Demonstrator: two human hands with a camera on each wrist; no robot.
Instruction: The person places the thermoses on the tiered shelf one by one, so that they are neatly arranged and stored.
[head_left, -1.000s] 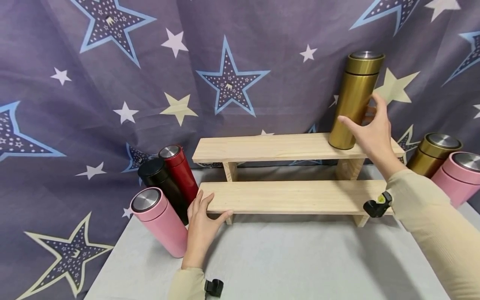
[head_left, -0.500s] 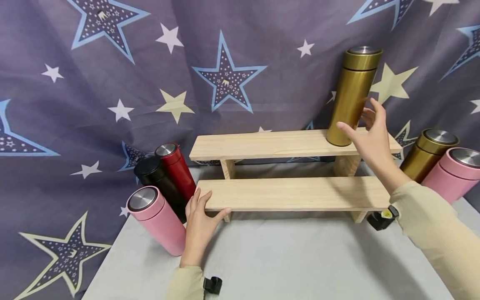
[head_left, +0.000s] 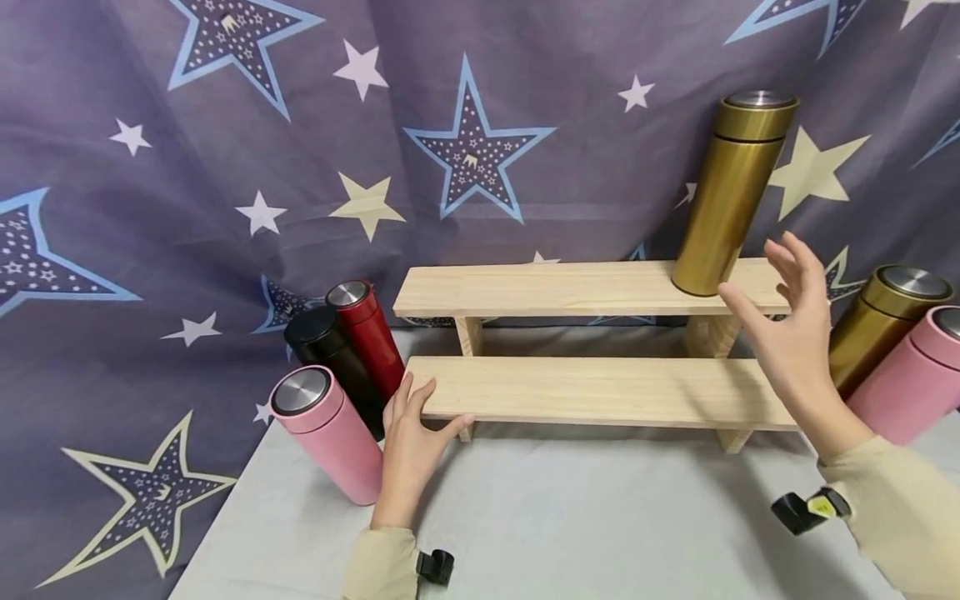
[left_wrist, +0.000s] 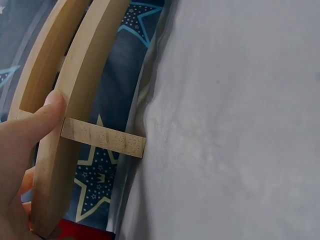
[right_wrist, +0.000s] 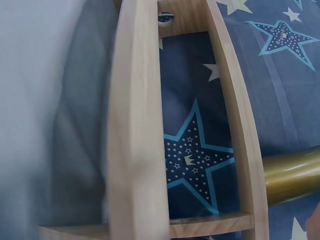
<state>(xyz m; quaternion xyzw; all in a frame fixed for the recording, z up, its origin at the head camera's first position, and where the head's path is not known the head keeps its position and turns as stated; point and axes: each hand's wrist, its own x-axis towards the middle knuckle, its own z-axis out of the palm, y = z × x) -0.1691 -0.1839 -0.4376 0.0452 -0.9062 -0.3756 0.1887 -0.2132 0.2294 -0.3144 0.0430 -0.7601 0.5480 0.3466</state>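
On the two-tier wooden shelf [head_left: 592,392], my left hand [head_left: 412,450] grips the left end of the lower board. Its thumb [left_wrist: 47,115] presses the front edge in the left wrist view. A tall gold thermos [head_left: 731,200] stands upright on the upper board, toward the right end. Just right of its base hovers my right hand [head_left: 798,333], thumb and fingers spread apart, touching nothing. The right wrist view shows part of the gold thermos [right_wrist: 292,175] beyond the upper board and only a sliver of the hand at the edge.
Left of the shelf stand a pink thermos [head_left: 330,437], a black thermos [head_left: 333,367] and a red thermos [head_left: 367,333]. Another gold thermos [head_left: 885,321] and a pink thermos [head_left: 911,379] stand at the right. A star-patterned curtain [head_left: 585,192] hangs behind the white-covered table [head_left: 600,517].
My right hand has let go of the gold thermos and drawn back to the right and downward. The thermos stays on the upper board. My left hand keeps its grip on the shelf.
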